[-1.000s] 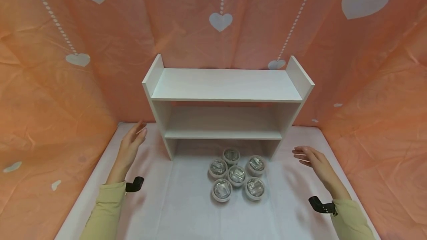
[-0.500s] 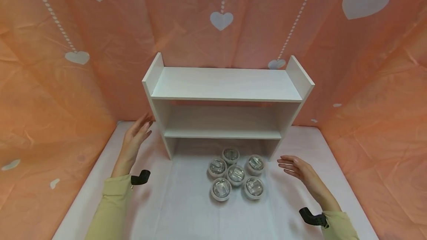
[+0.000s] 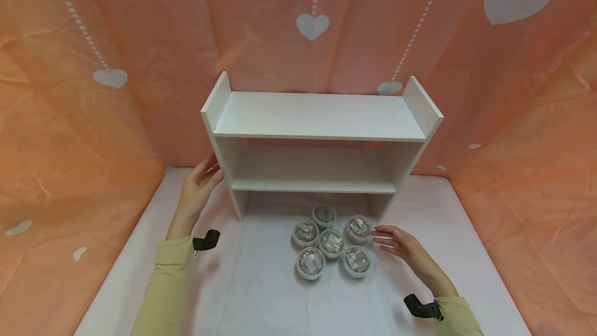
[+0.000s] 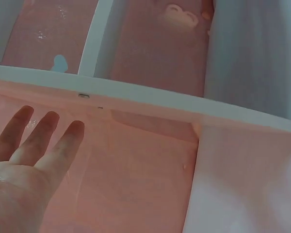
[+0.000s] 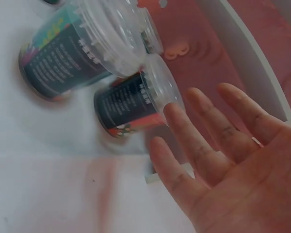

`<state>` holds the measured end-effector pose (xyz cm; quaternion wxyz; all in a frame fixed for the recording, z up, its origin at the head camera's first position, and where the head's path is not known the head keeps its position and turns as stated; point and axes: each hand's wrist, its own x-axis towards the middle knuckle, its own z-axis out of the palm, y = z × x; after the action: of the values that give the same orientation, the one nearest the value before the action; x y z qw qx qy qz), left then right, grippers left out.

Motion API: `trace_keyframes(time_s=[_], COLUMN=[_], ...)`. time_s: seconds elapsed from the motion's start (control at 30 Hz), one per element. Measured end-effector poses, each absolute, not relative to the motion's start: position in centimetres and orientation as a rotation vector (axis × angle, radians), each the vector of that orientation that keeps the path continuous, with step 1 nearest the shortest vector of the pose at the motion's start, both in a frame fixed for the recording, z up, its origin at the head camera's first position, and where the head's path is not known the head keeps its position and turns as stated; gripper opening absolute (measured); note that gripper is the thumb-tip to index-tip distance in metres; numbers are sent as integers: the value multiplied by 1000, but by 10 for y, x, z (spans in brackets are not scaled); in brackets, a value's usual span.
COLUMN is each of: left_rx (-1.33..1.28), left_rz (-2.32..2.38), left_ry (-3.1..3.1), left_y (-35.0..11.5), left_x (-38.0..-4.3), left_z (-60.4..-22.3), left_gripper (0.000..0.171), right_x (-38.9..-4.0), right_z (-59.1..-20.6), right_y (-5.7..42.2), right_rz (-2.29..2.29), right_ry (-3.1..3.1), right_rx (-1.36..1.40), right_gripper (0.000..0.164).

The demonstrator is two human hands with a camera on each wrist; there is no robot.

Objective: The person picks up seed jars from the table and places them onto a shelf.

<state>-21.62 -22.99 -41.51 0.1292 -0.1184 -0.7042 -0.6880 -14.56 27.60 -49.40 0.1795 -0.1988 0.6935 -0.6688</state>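
Note:
A white shelf unit [image 3: 312,185] stands at the back of the table. In front of its bottom opening several lidded plastic cups [image 3: 332,242] are grouped, with silvery packets under their clear lids. My left hand [image 3: 198,193] is at the unit's left side panel, fingers extended; whether they touch it I cannot tell. The left wrist view shows those fingers [image 4: 63,150] spread near the panel's edge. My right hand [image 3: 408,253] is beside the back-right cup [image 3: 358,228], holding nothing. Its fingers [image 5: 203,150] are spread in the right wrist view, close to a dark-labelled cup [image 5: 123,104].
White cloth [image 3: 261,294] covers the table. An orange sheet with pale hearts [image 3: 312,26] hangs behind the shelf unit and along both sides. A black wrist camera [image 3: 207,240] sits on the left wrist, another black camera [image 3: 420,307] on the right.
My left hand has moved right and slightly farther away, up to the shelf's side panel. My right hand has moved left and nearer, to beside the cups. The cups and shelf stay put.

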Motion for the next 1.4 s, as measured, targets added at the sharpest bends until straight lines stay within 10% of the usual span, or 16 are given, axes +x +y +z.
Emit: trace_keyframes(time_s=[1.4], left_rx=[-311], left_rz=[-2098], left_ry=[-1990], left_y=[-222], left_x=[-219], left_z=[-420], left_gripper=[48], right_x=[-134], right_z=[-521], right_y=[255], right_rz=[-1855], right_ry=[1853], right_rx=[-487], right_gripper=[54])
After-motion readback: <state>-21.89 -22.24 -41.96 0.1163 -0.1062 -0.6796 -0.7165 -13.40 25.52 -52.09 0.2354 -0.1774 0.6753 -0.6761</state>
